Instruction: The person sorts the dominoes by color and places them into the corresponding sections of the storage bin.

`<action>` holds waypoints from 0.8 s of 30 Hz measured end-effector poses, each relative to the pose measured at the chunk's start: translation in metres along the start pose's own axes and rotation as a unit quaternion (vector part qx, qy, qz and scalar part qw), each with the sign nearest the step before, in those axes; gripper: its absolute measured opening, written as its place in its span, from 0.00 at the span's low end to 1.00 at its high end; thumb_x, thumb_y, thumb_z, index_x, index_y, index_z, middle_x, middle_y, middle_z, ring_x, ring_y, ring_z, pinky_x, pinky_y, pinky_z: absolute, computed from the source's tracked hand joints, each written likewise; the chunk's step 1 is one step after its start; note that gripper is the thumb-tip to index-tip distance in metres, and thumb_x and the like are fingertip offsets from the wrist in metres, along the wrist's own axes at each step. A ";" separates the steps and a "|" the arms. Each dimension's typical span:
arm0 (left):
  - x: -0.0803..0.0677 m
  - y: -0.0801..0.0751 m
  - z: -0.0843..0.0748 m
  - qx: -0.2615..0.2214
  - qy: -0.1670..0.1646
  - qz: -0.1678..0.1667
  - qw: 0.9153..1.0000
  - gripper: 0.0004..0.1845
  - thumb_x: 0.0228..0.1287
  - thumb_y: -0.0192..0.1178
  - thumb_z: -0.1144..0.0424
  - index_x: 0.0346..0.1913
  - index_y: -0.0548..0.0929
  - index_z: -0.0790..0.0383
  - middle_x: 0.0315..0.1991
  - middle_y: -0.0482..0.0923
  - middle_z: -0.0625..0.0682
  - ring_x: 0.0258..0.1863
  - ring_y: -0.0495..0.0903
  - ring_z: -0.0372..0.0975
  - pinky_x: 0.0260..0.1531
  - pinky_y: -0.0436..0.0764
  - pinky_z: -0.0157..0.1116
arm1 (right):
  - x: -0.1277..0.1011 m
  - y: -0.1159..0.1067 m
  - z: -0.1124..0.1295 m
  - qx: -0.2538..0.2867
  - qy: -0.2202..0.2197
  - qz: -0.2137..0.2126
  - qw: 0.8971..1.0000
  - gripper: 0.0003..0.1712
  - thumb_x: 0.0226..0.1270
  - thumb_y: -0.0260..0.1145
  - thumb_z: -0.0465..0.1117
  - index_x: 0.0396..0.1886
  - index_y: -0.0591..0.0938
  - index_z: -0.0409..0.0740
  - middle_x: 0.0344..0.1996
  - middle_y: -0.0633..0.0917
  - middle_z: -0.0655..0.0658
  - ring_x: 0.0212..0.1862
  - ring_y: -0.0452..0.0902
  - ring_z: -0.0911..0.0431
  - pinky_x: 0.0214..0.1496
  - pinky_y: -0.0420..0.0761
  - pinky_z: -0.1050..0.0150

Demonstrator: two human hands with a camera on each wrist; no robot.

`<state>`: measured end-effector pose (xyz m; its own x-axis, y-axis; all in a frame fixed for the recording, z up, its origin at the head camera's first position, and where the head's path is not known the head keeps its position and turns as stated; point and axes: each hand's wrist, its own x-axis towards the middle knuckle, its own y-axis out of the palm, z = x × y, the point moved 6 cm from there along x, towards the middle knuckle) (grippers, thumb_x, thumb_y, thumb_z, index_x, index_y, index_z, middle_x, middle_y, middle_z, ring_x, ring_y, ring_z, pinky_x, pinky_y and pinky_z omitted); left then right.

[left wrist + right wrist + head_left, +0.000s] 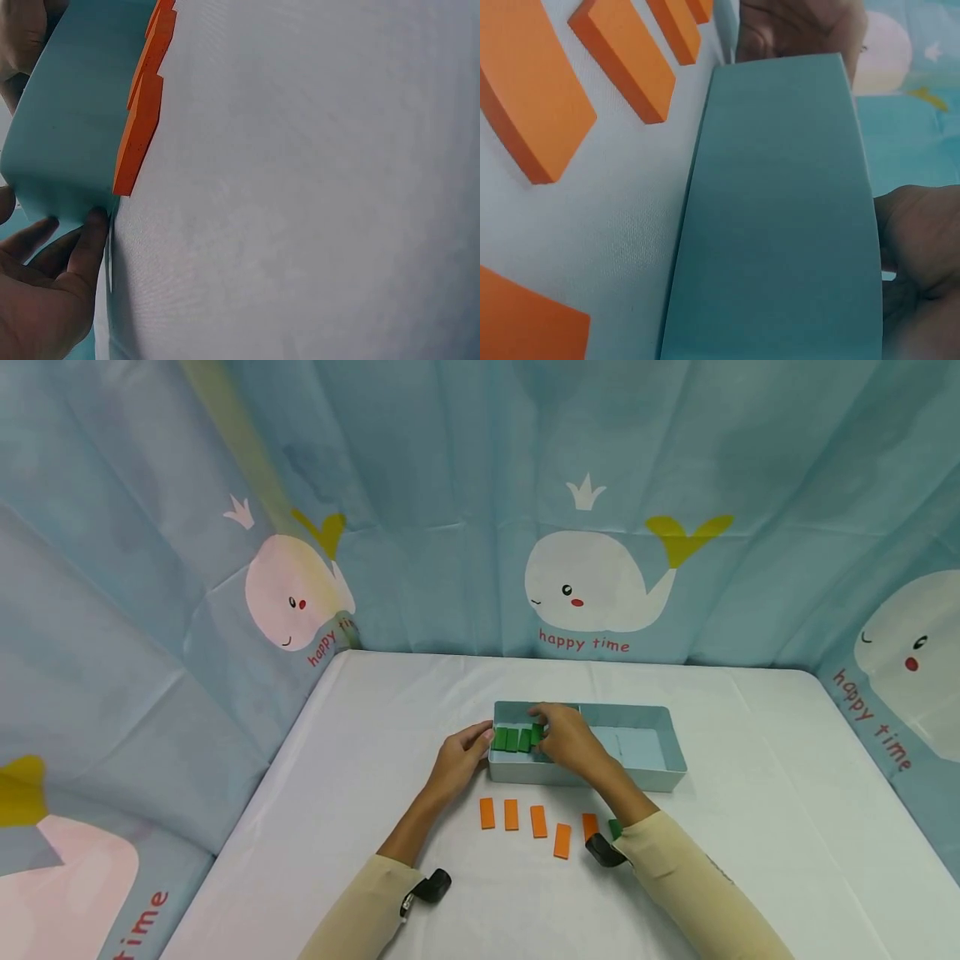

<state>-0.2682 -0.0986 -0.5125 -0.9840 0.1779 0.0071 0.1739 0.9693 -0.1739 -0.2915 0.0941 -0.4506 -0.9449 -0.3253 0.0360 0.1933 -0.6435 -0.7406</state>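
Observation:
A long light-blue box (540,773) with a divider stands on the white table. Green tiles (512,740) line up side by side in its left compartment. My right hand (572,739) reaches over the front wall and pinches a green tile (537,733) at the right end of that row. In the right wrist view, the box wall hides the fingertips of this hand (926,259). My left hand (456,763) touches the box's left end, its fingers extended along the end wall, as the left wrist view shows for the same hand (49,300).
Several orange tiles (512,815) lie spaced out in front of the box. Another green tile (615,828) is partly hidden by my right cuff. The box's right compartment (637,745) shows its bare floor. Blue whale-print curtains (450,585) enclose the table's back and sides.

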 end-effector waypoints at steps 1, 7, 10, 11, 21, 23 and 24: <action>0.000 0.000 0.000 0.000 -0.001 -0.001 1.000 0.30 0.84 0.55 0.47 0.77 0.73 0.60 0.75 0.74 0.58 0.72 0.76 0.49 0.64 0.84 0.44 | 0.001 0.000 0.000 -0.007 -0.001 0.000 1.000 0.31 0.62 0.72 0.21 0.66 0.81 0.33 0.55 0.86 0.33 0.53 0.84 0.43 0.49 0.89 0.50; -0.001 0.000 -0.002 -0.003 0.003 -0.001 1.000 0.30 0.84 0.56 0.47 0.77 0.73 0.61 0.75 0.73 0.60 0.72 0.76 0.51 0.65 0.83 0.48 | 0.002 0.005 -0.001 -0.052 -0.015 -0.004 0.999 0.30 0.61 0.66 0.18 0.65 0.81 0.32 0.61 0.83 0.31 0.54 0.80 0.44 0.51 0.87 0.51; -0.001 0.000 -0.003 -0.003 0.001 -0.003 1.000 0.30 0.83 0.56 0.48 0.77 0.74 0.61 0.75 0.74 0.60 0.72 0.76 0.51 0.64 0.83 0.48 | 0.001 0.005 -0.001 -0.063 -0.026 -0.010 0.998 0.30 0.60 0.66 0.17 0.64 0.81 0.32 0.62 0.82 0.31 0.53 0.79 0.45 0.49 0.86 0.53; -0.001 0.000 -0.003 -0.002 0.000 -0.004 1.000 0.30 0.83 0.56 0.48 0.77 0.74 0.61 0.75 0.74 0.60 0.72 0.76 0.51 0.64 0.83 0.48 | 0.001 0.005 -0.001 -0.059 -0.029 -0.012 0.998 0.30 0.60 0.67 0.18 0.64 0.81 0.32 0.61 0.82 0.31 0.52 0.79 0.45 0.49 0.87 0.53; -0.002 0.000 -0.002 0.008 -0.007 -0.009 1.000 0.29 0.83 0.56 0.47 0.77 0.75 0.58 0.75 0.74 0.59 0.71 0.78 0.50 0.63 0.84 0.47 | -0.006 -0.001 -0.007 0.031 -0.022 -0.008 0.999 0.31 0.66 0.74 0.26 0.69 0.79 0.35 0.60 0.82 0.31 0.58 0.84 0.40 0.51 0.90 0.49; -0.002 0.000 -0.002 0.009 -0.007 -0.009 1.000 0.29 0.83 0.57 0.47 0.77 0.75 0.58 0.75 0.74 0.59 0.71 0.78 0.51 0.63 0.84 0.48 | -0.008 -0.002 -0.007 0.046 -0.023 -0.010 0.999 0.32 0.66 0.74 0.26 0.69 0.79 0.35 0.60 0.82 0.31 0.57 0.84 0.40 0.51 0.90 0.48; -0.002 0.000 -0.002 0.009 -0.007 -0.009 1.000 0.29 0.83 0.57 0.47 0.77 0.75 0.58 0.75 0.74 0.59 0.71 0.78 0.51 0.63 0.84 0.48 | -0.009 -0.003 -0.007 0.052 -0.027 -0.013 0.998 0.32 0.65 0.74 0.26 0.69 0.79 0.35 0.60 0.82 0.31 0.57 0.85 0.40 0.50 0.90 0.49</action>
<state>-0.2665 -0.0984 -0.5110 -0.9875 0.1574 -0.0041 0.1553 0.9691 -0.1915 -0.2855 0.1032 -0.4534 -0.9347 -0.3433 0.0920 0.1987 -0.7194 -0.6656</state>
